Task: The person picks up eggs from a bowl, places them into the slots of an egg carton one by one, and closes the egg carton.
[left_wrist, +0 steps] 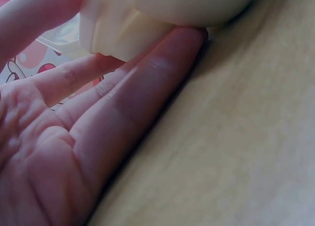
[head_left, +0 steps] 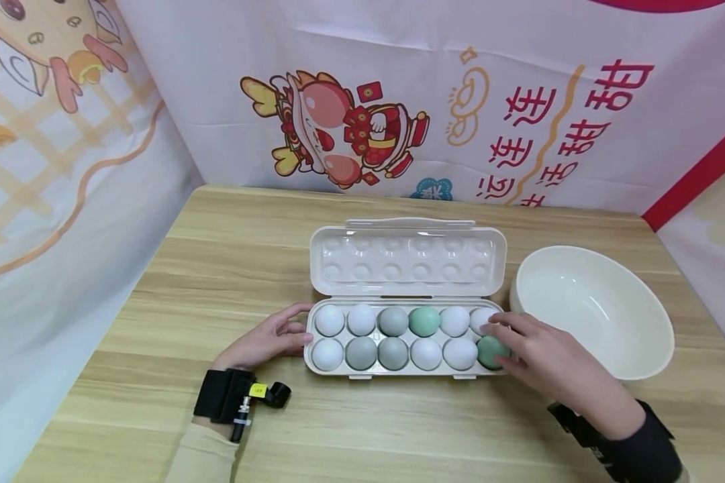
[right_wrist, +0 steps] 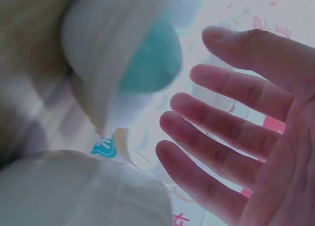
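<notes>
A white plastic egg box (head_left: 399, 371) lies open on the table with its clear-looking lid (head_left: 407, 261) tipped back. Several white, grey and green eggs fill its two rows. My left hand (head_left: 266, 341) rests against the box's left end; in the left wrist view its fingers (left_wrist: 147, 73) lie extended along and under the edge. Over the right end is my right hand (head_left: 550, 352), fingers spread and nothing in them. In the head view its fingertips overlap the white egg (head_left: 480, 318) and the green egg (head_left: 491, 352) at that end. The right wrist view shows a gap between fingers and green egg (right_wrist: 155, 58).
A large cream bowl (head_left: 592, 308) stands just right of the box, behind my right hand. The wooden table (head_left: 229, 268) ends at a printed cloth (head_left: 217, 134) hanging at the back and sides.
</notes>
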Tool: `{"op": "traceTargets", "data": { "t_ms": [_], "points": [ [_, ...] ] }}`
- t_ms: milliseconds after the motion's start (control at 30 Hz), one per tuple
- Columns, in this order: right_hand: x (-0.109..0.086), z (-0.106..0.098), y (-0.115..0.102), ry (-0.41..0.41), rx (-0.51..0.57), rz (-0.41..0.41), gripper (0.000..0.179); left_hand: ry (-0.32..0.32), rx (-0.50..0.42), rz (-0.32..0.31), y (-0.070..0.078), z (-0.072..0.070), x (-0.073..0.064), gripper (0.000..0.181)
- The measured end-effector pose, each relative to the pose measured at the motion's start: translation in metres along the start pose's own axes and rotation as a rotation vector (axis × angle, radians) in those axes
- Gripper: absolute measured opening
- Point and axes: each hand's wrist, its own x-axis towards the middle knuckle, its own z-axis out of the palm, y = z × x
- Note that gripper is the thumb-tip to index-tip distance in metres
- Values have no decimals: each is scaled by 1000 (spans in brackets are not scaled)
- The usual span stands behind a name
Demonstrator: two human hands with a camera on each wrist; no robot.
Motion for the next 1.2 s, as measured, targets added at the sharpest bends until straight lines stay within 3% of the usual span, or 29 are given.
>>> {"op": "traceTargets", "data": {
  "t_ms": [233, 433, 733, 967, 1200],
  "points": [
    [14, -9, -3, -38, 13, 39, 47, -8, -5, -15, 1, 1, 0, 57],
    [38, -12, -9, -42, -5, 40, 48, 3, 2, -26, 3, 3, -1, 59],
    [76, -31, -17, 31, 31, 31, 52, 18, 22, -31, 5, 3, 0, 60],
    [97, -46, -19, 136, 63, 26, 50, 12, 3, -16, 3, 1, -1, 59],
    [103, -47, -4, 105, 134, 148, 50, 7, 7, -14, 1, -2, -2, 58]
  ]
}}
